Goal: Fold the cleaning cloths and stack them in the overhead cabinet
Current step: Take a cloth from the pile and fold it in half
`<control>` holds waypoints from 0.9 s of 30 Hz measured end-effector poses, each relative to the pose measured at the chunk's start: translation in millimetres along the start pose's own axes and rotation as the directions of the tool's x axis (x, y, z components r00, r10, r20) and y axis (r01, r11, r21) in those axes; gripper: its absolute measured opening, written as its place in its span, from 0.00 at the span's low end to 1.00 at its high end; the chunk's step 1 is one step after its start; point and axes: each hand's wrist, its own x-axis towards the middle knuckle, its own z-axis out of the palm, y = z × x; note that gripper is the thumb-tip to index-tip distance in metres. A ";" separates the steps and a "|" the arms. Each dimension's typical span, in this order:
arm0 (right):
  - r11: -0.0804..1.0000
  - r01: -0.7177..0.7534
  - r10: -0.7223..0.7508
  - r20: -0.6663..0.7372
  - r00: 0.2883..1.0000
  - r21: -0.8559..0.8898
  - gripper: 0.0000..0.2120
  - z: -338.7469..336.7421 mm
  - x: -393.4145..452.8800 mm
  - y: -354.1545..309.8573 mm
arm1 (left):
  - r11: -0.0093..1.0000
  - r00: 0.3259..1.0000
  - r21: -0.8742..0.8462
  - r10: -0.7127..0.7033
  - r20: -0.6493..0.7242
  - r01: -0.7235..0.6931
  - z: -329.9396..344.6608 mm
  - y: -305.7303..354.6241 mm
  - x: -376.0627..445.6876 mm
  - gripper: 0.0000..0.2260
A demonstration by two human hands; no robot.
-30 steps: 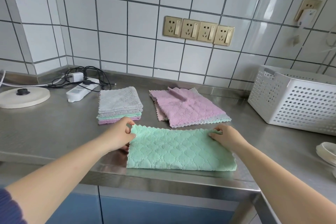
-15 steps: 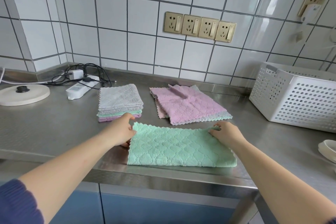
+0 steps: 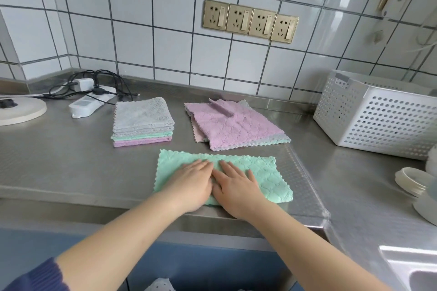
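Observation:
A green cleaning cloth [image 3: 264, 173], folded once into a long strip, lies near the front edge of the steel counter [image 3: 71, 163]. My left hand [image 3: 191, 183] and my right hand [image 3: 236, 184] lie flat side by side on its middle, fingers straight, pressing it down. Behind it on the left stands a neat stack of folded cloths [image 3: 143, 123], grey on top, green and purple below. To its right lies a loose pile of unfolded cloths [image 3: 231, 125] with a purple one on top. The overhead cabinet is out of view.
A white perforated basket [image 3: 383, 116] stands at the back right. A power strip with cables [image 3: 89, 101] and a round white base [image 3: 19, 108] sit at the back left. White dishes [image 3: 413, 181] and a sink corner [image 3: 416, 267] are at the right.
Both hands let go of the green cloth's two ends and came together at its middle, where they now lie flat. The view shifted slightly.

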 end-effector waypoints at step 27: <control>0.925 -0.362 0.375 -0.124 0.919 0.112 0.23 -38.1 -42.5 109.8 | 0.962 0.950 0.004 0.267 0.160 -0.272 -12.8 54.6 -18.9 0.23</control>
